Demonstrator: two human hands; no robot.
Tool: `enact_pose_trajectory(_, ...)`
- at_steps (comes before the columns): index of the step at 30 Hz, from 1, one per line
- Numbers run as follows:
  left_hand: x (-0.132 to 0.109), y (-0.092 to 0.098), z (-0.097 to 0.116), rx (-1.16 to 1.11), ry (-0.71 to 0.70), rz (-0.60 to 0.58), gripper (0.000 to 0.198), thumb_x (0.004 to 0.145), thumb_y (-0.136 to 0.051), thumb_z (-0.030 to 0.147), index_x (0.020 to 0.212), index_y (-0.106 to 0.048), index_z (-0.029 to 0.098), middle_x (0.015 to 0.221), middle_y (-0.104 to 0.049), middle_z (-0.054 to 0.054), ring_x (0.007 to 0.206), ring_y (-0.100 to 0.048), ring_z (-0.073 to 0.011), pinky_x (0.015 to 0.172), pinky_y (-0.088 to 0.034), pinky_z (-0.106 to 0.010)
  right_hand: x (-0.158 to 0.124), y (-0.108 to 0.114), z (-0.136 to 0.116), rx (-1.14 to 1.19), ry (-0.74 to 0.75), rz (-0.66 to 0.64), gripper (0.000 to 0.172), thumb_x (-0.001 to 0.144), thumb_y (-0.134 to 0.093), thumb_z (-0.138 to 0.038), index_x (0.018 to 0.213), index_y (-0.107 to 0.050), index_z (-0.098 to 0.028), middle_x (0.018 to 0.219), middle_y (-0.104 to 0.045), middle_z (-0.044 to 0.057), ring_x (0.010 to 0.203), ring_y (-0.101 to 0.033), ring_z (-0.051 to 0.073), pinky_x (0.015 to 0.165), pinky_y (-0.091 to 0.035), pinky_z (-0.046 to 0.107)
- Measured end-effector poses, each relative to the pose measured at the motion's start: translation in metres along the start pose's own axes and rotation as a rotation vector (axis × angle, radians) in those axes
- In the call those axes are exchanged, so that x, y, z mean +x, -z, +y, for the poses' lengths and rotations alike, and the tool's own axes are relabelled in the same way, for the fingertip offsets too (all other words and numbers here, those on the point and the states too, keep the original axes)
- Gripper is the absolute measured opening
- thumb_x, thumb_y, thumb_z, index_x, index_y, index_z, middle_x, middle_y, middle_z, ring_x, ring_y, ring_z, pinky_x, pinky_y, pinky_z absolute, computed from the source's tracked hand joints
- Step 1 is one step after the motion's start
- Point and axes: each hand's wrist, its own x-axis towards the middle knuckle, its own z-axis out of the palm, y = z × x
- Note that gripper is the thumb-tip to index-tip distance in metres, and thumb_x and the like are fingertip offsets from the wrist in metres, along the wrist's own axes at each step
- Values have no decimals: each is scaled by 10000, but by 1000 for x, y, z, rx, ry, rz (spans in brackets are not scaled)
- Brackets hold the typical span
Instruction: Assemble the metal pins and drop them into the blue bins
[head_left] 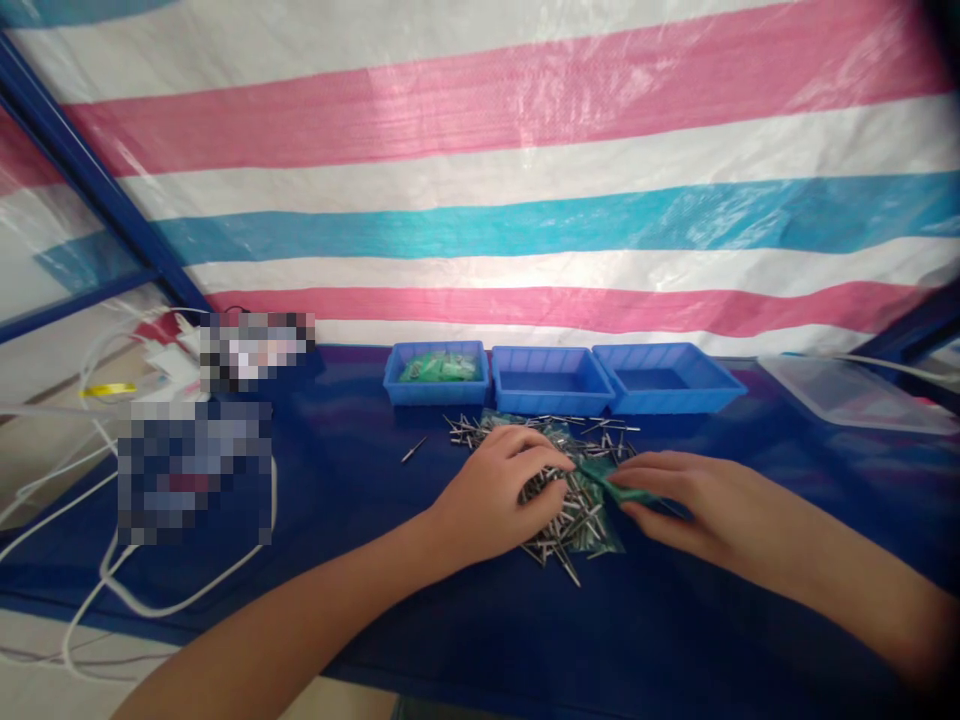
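A heap of several small metal pins (571,510) lies on the blue table (360,480), partly on green plastic bags. My left hand (499,490) rests on the heap with its fingers curled over pins. My right hand (675,495) pinches a small green bag (619,490) at the heap's right side. The fingertips of both hands nearly meet above the pins. One stray pin (413,449) lies apart to the left.
Three blue trays stand in a row behind the heap: the left tray (436,375) holds green bags, the middle (551,380) and right (667,378) look bare. A clear plastic lid (847,395) lies at right. White cables (112,590) and blurred items sit at left. A striped tarp hangs behind.
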Motion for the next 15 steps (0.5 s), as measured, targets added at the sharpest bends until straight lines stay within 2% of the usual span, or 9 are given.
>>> enact_pose_trajectory(3, -2, 3, -2, -25, 43, 34, 221, 873, -521, 201, 1055, -640, 160, 1075, -626, -97, 1069, -548, -207, 992, -413, -357, 4, 6, 3, -57, -47, 10, 279, 931, -407, -345, 998, -648, -221, 997, -681, 75, 862, -660, 226, 745, -497, 346)
enact_pose_trajectory(6, 1, 7, -4, -93, 104, 80, 262, 874, -540, 223, 1127, -600, 188, 1128, -614, -91, 1102, -545, -208, 1004, -408, -368, 15, 20, 5, -151, -113, 177, 292, 941, -375, -349, 931, -617, -185, 916, -675, 98, 767, -648, 227, 671, -470, 351)
enact_pose_trajectory(9, 7, 10, -5, -201, 192, 142, 423, 853, -599, 293, 1254, -506, 195, 1240, -572, -102, 1154, -528, -216, 1016, -402, -378, 35, 34, -4, -185, -120, 326, 232, 936, -395, -299, 912, -589, -173, 887, -666, 106, 750, -629, 218, 658, -445, 345)
enact_pose_trajectory(11, 11, 12, -6, -299, 258, 164, 558, 824, -642, 348, 1319, -442, 186, 1270, -555, -113, 1157, -532, -222, 985, -428, -366, 49, 39, -18, -110, -62, 334, 213, 941, -395, -271, 907, -584, -180, 870, -662, 92, 751, -621, 199, 666, -443, 331)
enact_pose_trajectory(13, 12, 12, -7, -388, 322, 126, 518, 826, -635, 375, 1281, -487, 175, 1171, -611, -99, 1050, -588, -210, 881, -478, -329, 60, 36, -33, 28, 19, 322, 203, 945, -394, -253, 913, -588, -200, 870, -656, 62, 758, -615, 174, 673, -452, 307)
enact_pose_trajectory(15, 12, 13, -8, -433, 371, 63, 338, 858, -588, 378, 1114, -603, 158, 979, -662, -63, 874, -618, -178, 751, -486, -282, 67, 26, -45, 148, 42, 323, 205, 944, -401, -246, 895, -596, -208, 854, -645, 48, 765, -609, 163, 681, -462, 299)
